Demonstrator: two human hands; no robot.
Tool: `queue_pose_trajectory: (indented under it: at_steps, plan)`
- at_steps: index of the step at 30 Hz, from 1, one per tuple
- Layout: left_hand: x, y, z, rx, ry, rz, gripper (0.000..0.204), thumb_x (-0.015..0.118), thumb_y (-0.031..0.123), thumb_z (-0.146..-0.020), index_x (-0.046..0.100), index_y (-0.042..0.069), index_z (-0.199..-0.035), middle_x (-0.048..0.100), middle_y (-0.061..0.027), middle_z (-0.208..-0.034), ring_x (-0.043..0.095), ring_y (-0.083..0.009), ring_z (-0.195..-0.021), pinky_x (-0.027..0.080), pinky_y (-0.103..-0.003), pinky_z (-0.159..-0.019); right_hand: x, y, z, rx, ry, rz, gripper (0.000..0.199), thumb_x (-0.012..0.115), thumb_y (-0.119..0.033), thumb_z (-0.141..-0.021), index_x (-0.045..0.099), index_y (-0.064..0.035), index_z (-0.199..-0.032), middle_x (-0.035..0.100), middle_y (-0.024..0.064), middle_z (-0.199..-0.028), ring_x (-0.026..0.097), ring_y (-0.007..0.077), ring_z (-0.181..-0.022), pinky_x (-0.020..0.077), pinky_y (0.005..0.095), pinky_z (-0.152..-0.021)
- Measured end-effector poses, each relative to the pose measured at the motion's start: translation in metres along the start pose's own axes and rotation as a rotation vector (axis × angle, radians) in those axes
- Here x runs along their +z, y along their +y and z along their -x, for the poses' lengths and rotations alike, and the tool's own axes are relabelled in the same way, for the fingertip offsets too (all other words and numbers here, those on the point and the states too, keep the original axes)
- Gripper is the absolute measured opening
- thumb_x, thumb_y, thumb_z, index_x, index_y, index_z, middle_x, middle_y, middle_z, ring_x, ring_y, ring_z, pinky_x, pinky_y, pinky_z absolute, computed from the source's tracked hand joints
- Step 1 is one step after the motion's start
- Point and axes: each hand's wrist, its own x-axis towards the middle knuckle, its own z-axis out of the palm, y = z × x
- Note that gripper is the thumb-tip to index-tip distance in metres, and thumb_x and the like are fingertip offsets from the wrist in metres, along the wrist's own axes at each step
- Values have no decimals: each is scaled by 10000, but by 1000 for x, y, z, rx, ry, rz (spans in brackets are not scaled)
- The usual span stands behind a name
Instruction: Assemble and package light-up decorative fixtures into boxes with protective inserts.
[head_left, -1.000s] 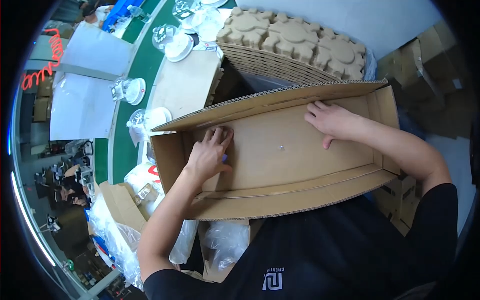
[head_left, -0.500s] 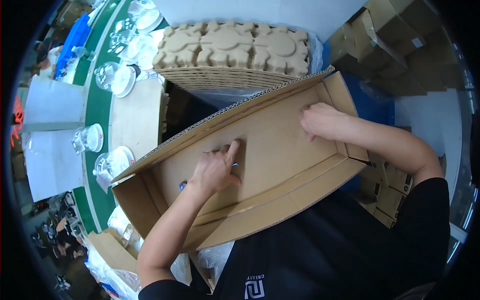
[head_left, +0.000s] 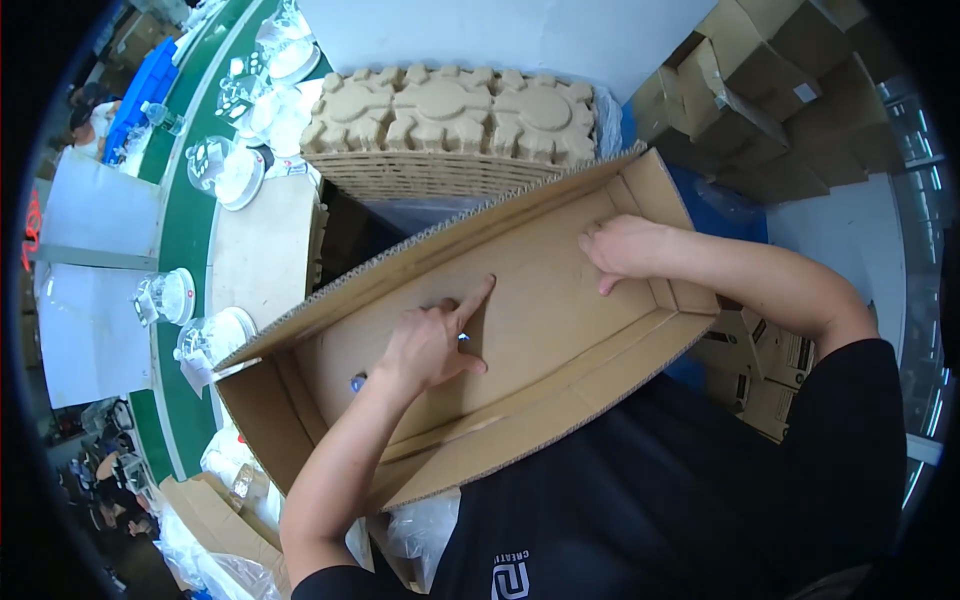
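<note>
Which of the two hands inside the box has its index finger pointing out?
The left hand, near the middle of the cardboard box; its index finger is stretched along the panel. The right hand lies flat near the end.

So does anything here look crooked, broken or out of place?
Nothing looks damaged. The cardboard box sits tilted, its right end higher, with the left hand and right hand pressed flat inside it.

A long open brown cardboard box (head_left: 520,330) lay tilted in front of the person. Behind it stood a stack of moulded beige pulp trays (head_left: 450,120). Brown cardboard boxes (head_left: 770,80) were piled at upper right, one with a small white label (head_left: 806,92). Flattened cardboard (head_left: 200,510) and clear plastic bags (head_left: 425,525) lay at lower left.
</note>
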Motion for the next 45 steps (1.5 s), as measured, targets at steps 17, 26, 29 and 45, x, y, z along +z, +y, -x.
queue_pose_trajectory:
  at_steps: [17, 26, 29, 45]
  plan:
    - [5, -3, -5, -3, -13, -66, 1196, 852, 520, -653, 173, 284, -1608, 671, -152, -1026, 683, -346, -877, 540, -441, -793, -4, -15, -17, 41, -174, -230, 497, 757, -355, -824, 558, 69, -990, 658, 249, -973, 674, 410, -934, 539, 460, -794]
    - [5, 49, -41, 164, 139, -451, 808, 664, 435, -892, 324, 122, -1555, 578, -180, -1295, 598, -297, -1158, 499, -460, -916, -25, -25, 31, 135, 124, -136, 342, 732, -259, -828, 596, -7, -1017, 653, 150, -1051, 639, 332, -1033, 498, 421, -899]
    - [-2, 85, -71, 376, 300, -447, 660, 550, 406, -968, 396, 41, -1496, 473, -170, -1424, 454, -289, -1336, 437, -481, -1030, -45, -31, 68, 229, 408, 62, 275, 719, -200, -803, 620, -22, -988, 619, 113, -1088, 582, 284, -1093, 454, 396, -969]
    - [28, 65, -67, 438, 271, -143, 557, 600, 354, -911, 515, 23, -1350, 520, -171, -1364, 477, -294, -1319, 314, -547, -1122, -17, -8, 86, 458, 727, -1067, 588, 479, 14, -960, 284, -18, -1513, 547, 304, -1354, 528, 444, -1274, 447, 443, -1039]
